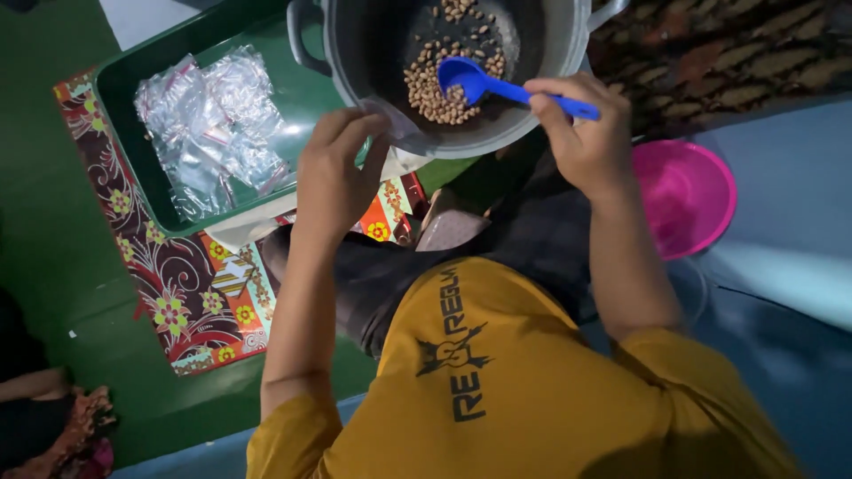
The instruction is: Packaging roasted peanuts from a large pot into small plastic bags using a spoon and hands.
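Head view showed your right hand (581, 133) closed on the blue spoon (497, 86), its bowl in the peanuts (444, 84) inside the grey pot (355, 53); your left hand (333, 173) pinched a clear bag (399, 133) at the pot's near rim, seemingly unfilled; more bags (213, 124) lay in the green tray (120, 89)

Blue spoon (497, 87) tilted over peanuts (439, 89) in pot (532, 53).
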